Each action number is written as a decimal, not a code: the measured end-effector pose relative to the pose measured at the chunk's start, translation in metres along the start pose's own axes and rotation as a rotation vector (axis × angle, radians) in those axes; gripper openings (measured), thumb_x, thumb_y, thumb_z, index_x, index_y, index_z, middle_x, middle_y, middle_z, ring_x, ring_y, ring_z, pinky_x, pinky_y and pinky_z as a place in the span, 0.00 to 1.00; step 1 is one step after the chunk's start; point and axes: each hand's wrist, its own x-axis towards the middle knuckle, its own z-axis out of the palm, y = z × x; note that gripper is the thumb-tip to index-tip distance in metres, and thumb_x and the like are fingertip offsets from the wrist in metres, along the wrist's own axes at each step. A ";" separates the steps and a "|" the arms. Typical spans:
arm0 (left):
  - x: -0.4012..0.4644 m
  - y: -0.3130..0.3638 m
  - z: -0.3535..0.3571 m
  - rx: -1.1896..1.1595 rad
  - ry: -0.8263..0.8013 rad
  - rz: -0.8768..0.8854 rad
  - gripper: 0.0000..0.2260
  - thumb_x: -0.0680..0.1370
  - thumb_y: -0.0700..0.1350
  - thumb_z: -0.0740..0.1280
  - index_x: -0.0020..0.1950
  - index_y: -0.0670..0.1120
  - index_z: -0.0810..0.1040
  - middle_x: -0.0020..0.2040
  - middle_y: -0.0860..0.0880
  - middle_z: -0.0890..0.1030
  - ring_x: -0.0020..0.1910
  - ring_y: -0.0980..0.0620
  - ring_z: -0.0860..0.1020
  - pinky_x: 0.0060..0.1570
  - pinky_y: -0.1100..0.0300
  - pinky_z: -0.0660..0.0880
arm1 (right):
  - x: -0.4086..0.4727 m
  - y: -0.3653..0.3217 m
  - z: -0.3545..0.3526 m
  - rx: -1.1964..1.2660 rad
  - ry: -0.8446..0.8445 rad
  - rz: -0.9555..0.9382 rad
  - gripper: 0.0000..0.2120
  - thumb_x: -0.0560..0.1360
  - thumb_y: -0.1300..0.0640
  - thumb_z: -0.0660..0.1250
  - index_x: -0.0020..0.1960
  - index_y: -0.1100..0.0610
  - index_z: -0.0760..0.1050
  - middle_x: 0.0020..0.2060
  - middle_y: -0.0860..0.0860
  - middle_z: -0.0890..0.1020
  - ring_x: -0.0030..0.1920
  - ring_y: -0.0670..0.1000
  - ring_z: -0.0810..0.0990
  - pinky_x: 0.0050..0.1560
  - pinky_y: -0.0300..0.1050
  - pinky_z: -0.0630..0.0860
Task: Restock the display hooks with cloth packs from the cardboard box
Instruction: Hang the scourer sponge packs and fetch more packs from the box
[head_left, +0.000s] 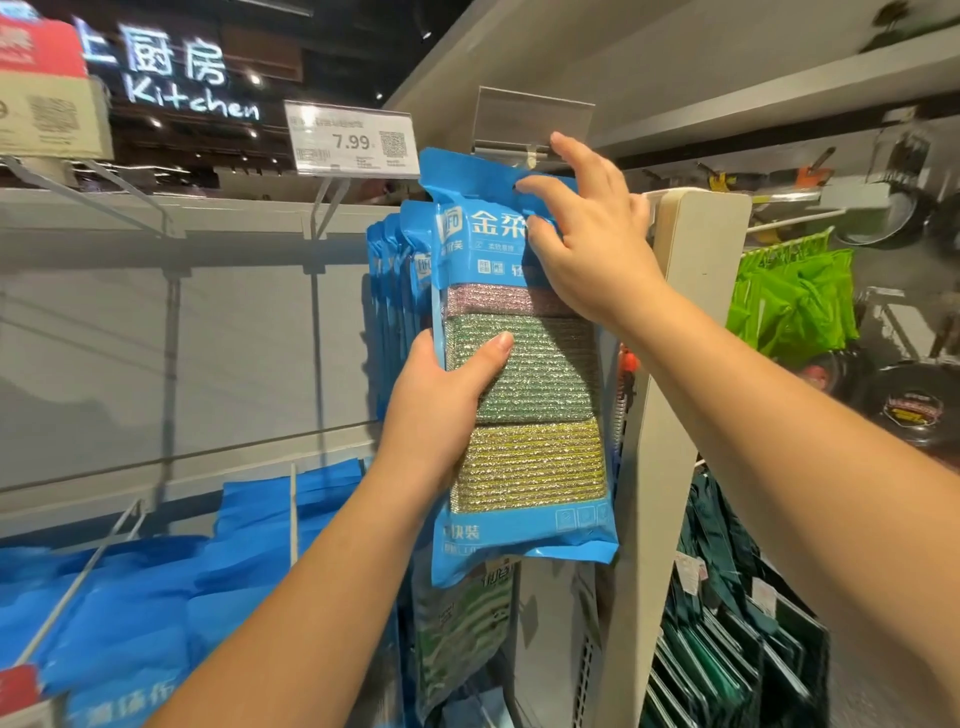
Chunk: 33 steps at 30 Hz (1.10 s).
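The blue cloth pack (524, 364) hangs upright between both hands, its long axis running 12 to 6 o'clock, header end up toward the clear hook tag (530, 119). The left hand (441, 395) grasps its left edge at about 9 o'clock — thumb curled across the green cloth. The right hand (587, 234) pinches the header at about 1 o'clock, fingers on the front. More blue packs (395, 270) hang just behind, at 10 o'clock — beside the price label (353, 140).

Glossy plastic cloth pack (524, 374) — glittery cloths
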 end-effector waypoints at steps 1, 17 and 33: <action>0.000 0.000 0.000 -0.006 -0.001 0.000 0.22 0.70 0.60 0.75 0.60 0.53 0.77 0.54 0.52 0.86 0.53 0.48 0.85 0.57 0.41 0.79 | 0.000 0.000 0.000 0.009 0.004 -0.002 0.18 0.80 0.51 0.57 0.69 0.45 0.70 0.78 0.47 0.56 0.78 0.49 0.52 0.72 0.57 0.51; 0.013 0.001 0.005 0.035 0.045 -0.018 0.23 0.69 0.62 0.74 0.60 0.55 0.77 0.54 0.55 0.85 0.54 0.50 0.84 0.59 0.42 0.78 | 0.001 -0.006 0.010 -0.174 0.030 0.032 0.21 0.80 0.49 0.55 0.73 0.48 0.69 0.79 0.48 0.53 0.78 0.53 0.51 0.70 0.56 0.55; 0.039 -0.033 -0.004 0.110 0.154 -0.017 0.26 0.72 0.61 0.72 0.66 0.52 0.74 0.60 0.55 0.82 0.59 0.51 0.80 0.64 0.44 0.75 | 0.001 -0.009 0.012 -0.223 0.026 0.052 0.23 0.78 0.49 0.58 0.73 0.50 0.68 0.79 0.50 0.53 0.78 0.54 0.52 0.70 0.58 0.57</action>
